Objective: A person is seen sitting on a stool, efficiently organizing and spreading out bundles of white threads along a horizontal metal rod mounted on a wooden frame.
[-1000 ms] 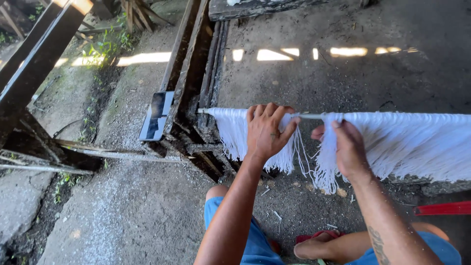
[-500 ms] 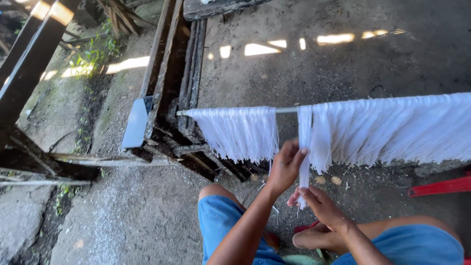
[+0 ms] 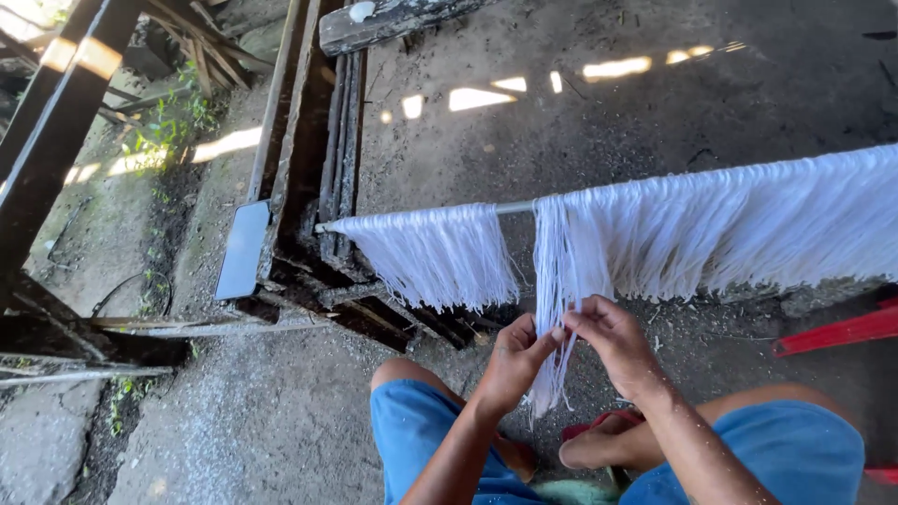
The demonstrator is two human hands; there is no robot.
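Left hand [image 3: 510,360] and right hand [image 3: 613,341] pinch one separated bunch of white threads [image 3: 558,281], pulled toward six o'clock from the rod [image 3: 514,208], keeping it taut.

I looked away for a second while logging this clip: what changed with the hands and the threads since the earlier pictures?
Both hands came down off the thin metal rod. The left hand and right hand now pinch one separated bundle of white threads near its lower end. The hanging white fringe and the dark flat phone stayed put.

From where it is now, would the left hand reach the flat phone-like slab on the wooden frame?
Probably yes: the left hand pinches the thread bundle, and nothing blocks the way to the slab, though it needs a long stretch.
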